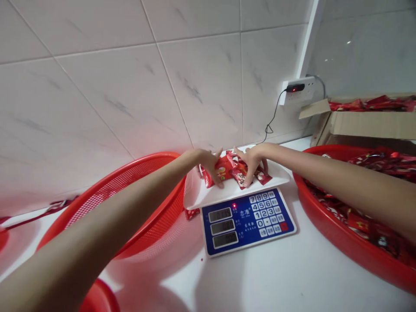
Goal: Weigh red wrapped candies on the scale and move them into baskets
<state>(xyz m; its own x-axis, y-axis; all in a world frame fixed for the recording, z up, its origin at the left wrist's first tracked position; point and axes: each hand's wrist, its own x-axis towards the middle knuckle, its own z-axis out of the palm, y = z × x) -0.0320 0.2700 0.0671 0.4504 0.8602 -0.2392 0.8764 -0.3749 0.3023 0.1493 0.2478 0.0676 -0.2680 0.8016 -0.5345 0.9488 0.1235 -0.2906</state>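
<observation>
Head view: red tray (338,247) holds red packets (357,223).

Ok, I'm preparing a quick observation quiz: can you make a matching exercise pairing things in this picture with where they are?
Things:
1. Red packets under the left hand and right hand
2. Red mesh basket
3. Cardboard box
4. Black plug adapter

Places:
A. In the wall socket
B. On the white pan of the scale
C. Left of the scale
D. Behind the red tray

Pairs: 1-B, 2-C, 3-D, 4-A
</observation>
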